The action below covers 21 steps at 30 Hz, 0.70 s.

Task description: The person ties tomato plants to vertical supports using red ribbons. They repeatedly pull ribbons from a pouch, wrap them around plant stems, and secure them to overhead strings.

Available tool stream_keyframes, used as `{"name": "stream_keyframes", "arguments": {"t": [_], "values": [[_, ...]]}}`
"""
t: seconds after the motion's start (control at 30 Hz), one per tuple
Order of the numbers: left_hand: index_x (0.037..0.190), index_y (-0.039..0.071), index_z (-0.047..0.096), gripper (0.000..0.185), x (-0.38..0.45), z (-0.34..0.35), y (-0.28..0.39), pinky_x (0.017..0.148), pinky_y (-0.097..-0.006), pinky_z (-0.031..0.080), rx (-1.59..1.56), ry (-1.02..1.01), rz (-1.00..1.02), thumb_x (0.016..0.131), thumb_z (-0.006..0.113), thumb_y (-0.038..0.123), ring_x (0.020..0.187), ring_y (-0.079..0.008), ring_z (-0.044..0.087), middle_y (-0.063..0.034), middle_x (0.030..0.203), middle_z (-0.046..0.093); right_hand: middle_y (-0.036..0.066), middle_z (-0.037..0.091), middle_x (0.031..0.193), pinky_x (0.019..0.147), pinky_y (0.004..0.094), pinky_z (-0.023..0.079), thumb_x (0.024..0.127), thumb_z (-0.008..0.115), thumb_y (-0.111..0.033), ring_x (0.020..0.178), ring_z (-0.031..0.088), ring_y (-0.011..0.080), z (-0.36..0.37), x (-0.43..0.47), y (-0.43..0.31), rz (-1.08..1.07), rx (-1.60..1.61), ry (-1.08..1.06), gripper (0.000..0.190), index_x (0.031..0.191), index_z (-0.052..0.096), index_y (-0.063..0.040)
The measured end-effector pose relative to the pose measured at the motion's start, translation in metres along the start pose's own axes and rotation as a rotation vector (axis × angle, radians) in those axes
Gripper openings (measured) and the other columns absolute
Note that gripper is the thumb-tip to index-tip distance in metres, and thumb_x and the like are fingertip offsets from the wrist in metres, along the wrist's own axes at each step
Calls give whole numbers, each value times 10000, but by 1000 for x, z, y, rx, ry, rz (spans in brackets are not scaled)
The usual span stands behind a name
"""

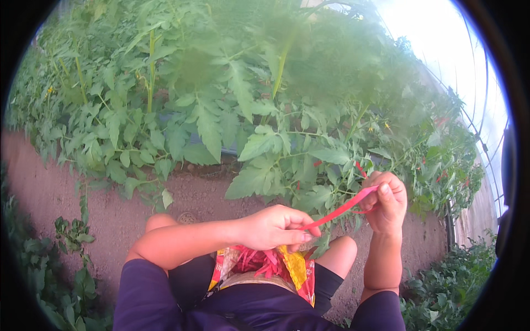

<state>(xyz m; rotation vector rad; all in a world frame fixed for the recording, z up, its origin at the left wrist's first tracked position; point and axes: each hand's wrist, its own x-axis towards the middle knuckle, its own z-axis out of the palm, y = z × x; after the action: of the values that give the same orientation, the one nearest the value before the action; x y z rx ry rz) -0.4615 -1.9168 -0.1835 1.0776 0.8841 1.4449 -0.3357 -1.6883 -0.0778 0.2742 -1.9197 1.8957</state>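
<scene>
A red strip of ribbon (343, 210) stretches between my two hands. My left hand (275, 226) pinches its lower end between thumb and fingers, just above my lap. Raised higher on the right, my right hand (384, 198) grips the other end between thumb and curled forefinger. A second thin red strand shows below that grip, and a red piece (361, 169) sticks up behind the knuckles among the leaves. On my lap lies an opened woven sack (306, 273), yellow, red and white with writing, holding a heap of red strips (265, 262).
Tomato plants (207, 120) with thick stems and yellow flowers stand close before me. Red ties dot the foliage at right. Bare soil (116, 211) runs between rows. More low plants (447, 298) grow behind on both sides. A greenhouse film wall (476, 74) curves at right.
</scene>
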Motion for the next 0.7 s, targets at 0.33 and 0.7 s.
{"name": "stream_keyframes", "arguments": {"t": [0.33, 0.7], "values": [[1044, -15, 685, 89, -71, -47, 70, 626, -238, 475, 128, 457, 102, 991, 662, 52, 704, -65, 581, -42, 902, 697, 27, 505, 704, 564, 275, 385, 978, 709, -226, 604, 458, 123, -98, 10, 20, -60, 55, 275, 289, 796, 551, -67], [901, -5, 706, 137, -20, -48, 166, 558, -297, 450, 893, 413, 133, 974, 679, 107, 629, -140, 607, -62, 741, 674, 98, 627, 838, 655, 304, 467, 864, 718, 4, 715, 591, 182, -97, 44, 37, 10, -930, 266, 60, 896, 668, 15]]}}
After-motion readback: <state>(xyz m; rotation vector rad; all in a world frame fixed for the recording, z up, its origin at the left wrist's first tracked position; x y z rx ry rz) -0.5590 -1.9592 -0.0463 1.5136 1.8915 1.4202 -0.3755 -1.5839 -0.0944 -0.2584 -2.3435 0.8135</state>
